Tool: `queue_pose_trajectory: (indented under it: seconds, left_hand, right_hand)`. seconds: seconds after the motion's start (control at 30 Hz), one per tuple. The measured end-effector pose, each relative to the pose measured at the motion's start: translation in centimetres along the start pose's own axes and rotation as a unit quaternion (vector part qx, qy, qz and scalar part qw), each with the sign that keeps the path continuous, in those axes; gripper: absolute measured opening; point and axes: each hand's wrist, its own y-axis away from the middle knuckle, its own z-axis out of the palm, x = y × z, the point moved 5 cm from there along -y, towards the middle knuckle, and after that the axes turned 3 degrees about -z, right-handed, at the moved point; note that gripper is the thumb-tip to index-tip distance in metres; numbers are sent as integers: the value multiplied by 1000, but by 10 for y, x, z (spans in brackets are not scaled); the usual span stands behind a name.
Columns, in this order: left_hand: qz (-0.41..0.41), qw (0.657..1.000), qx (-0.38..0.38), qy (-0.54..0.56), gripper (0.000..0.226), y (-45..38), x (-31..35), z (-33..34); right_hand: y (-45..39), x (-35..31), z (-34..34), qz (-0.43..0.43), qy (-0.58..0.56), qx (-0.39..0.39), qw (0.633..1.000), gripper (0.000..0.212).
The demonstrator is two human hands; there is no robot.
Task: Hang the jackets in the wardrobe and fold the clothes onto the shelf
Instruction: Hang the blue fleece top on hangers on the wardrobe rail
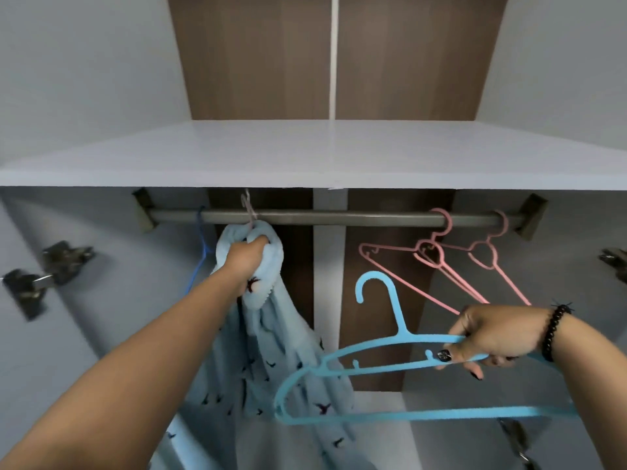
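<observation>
A light blue jacket [271, 361] printed with small dark birds hangs from a pale hanger hook [248, 212] that sits at the grey rail [322, 218]. My left hand [246, 262] grips the jacket's collar just under the rail. My right hand [495, 337] holds a bare light blue plastic hanger [376, 357] by its right shoulder, low and right of the jacket, hook pointing up. The white shelf [312, 154] lies directly above the rail.
Two pink hangers [437, 262] hang bare at the rail's right end. A thin blue wire hanger [201, 245] hangs at the left end. Metal door hinges [47, 269] stick out on the left wall, and another [614, 262] on the right. Brown back panels stand behind.
</observation>
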Motion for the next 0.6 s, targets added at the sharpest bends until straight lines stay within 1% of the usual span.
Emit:
queue_pose_trajectory:
  seconds: [0.07, 0.1, 0.17, 0.23, 0.3, 0.37, 0.43, 0.5, 0.6]
  left_hand:
    - [1, 999, 7, -39, 43, -3, -2, -24]
    - [6, 998, 8, -56, 46, -5, -3, -35]
    - [17, 995, 0, -100, 50, -5, -3, -49]
    - [36, 990, -6, -139, 49, -6, -2, -58]
    - [61, 982, -12, -180, 42, -8, -4, -64]
    - [81, 973, -8, -215, 31, -10, -10, -69]
    - [101, 970, 18, -222, 28, -11, -15, -75]
    - [126, 965, 44, -226, 34, -9, -17, -78]
    - [173, 957, 45, -226, 49, -4, -25, -77]
  right_hand:
    - [-3, -12, 1, 11, 41, -15, 999, 31]
    - [-5, -17, 1, 22, 62, -18, 998, 32]
    - [-7, -22, -1, 53, 104, 0, 993, 35]
    - [-13, -24, -7, 86, 141, 54, 985, 41]
    - [-20, -27, -13, 106, 148, 129, 975, 39]
    - [-29, -35, -17, 103, 133, 209, 963, 42]
    - [-41, -45, -15, 80, 74, 271, 956, 44]
    - [-55, -58, -10, 51, -1, 307, 950, 42]
    - [-77, -80, -5, 17, -58, 345, 937, 39]
